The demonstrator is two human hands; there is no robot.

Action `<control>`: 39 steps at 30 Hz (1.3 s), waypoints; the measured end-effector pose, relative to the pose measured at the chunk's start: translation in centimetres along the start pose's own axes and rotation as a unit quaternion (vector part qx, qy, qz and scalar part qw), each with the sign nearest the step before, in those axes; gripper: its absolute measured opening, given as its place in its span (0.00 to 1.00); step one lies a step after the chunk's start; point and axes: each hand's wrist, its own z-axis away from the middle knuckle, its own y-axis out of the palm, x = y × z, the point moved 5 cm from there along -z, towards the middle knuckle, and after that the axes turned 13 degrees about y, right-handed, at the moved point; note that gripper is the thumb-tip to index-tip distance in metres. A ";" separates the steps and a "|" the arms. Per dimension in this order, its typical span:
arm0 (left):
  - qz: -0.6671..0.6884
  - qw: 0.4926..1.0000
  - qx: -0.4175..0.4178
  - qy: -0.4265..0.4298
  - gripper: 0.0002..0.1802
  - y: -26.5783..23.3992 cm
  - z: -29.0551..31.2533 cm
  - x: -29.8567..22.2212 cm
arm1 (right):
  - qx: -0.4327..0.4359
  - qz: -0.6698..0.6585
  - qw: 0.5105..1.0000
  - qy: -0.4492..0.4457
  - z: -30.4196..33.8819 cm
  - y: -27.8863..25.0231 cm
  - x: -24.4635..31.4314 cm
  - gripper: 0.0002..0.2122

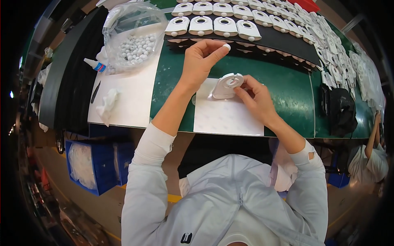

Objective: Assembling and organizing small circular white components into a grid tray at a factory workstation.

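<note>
The fingers of the left hand pinch a small white ball between thumb and forefinger, raised over the table and apart from the other hand. The right hand grips a flat white piece with a round hole, its thumb on the near face; the piece stands tilted over a white sheet, and whether its lower end touches the sheet I cannot tell. The sheet lies at the near edge of the green table. To the left, on a larger white board, are a crumpled tissue, a thin dark tool and, farther back, a small glue bottle beside a clear bag of white balls. Beyond the hands, rows of similar white pieces stand on a black board; a heap of more white parts spreads at the far right, near a red bin.
</note>
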 end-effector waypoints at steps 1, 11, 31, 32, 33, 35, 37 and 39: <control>0.001 1.000 -0.001 0.000 0.11 0.0 0.0 -0.1 | -0.001 0.037 0.999 -0.004 0.1 0.1 0.2 0.06; 0.039 0.999 0.002 -0.004 0.12 0.1 0.3 -0.5 | -0.029 -0.049 0.998 -0.011 -0.2 -0.7 -0.4 0.05; 0.074 0.994 0.024 -0.083 0.14 0.3 0.7 0.3 | 0.130 -0.450 0.878 0.102 -0.9 -1.6 -1.4 0.12; 0.083 0.991 0.033 -0.097 0.14 0.4 0.8 0.4 | 0.140 -0.477 0.861 0.110 -0.8 -1.8 -1.5 0.12; 0.090 0.990 0.043 -0.101 0.15 0.6 0.9 0.4 | 0.138 -0.476 0.862 0.107 -0.9 -2.1 -1.4 0.12; 0.100 0.988 0.058 -0.105 0.14 1.0 1.2 0.3 | 0.157 -0.467 0.866 0.084 -0.8 -2.6 -1.1 0.11; 0.103 0.985 0.077 -0.114 0.13 1.3 1.3 0.4 | 0.145 -0.449 0.881 0.038 -0.9 -3.3 -0.5 0.10; 0.102 0.984 0.083 -0.117 0.13 1.6 1.4 0.3 | 0.135 -0.430 0.893 -0.008 -1.0 -4.2 0.0 0.09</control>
